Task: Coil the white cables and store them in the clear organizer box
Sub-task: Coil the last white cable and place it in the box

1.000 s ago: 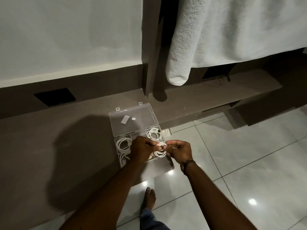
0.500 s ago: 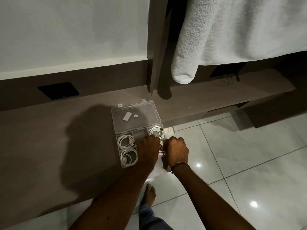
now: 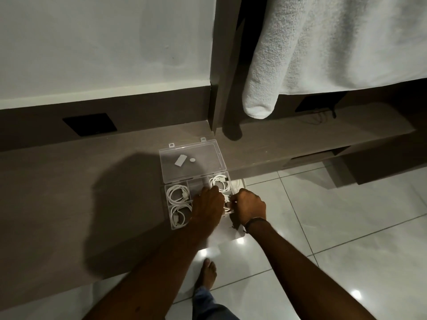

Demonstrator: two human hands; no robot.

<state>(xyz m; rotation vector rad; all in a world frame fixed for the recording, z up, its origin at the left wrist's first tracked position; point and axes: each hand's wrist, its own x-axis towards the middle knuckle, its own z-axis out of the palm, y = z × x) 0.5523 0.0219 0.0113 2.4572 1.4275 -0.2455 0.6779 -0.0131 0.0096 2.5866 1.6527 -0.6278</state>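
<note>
Head cam: L hand (image 3: 208, 204) & R hand (image 3: 250, 207) both pinch white cable (image 3: 227, 203) over organizer box (image 3: 167, 205)

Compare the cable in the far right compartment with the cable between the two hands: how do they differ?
The far right cable lies free and fully visible in its compartment; the cable between the hands is gripped by the left hand and right hand, mostly hidden. Both are white and coiled, inside the organizer box.
</note>
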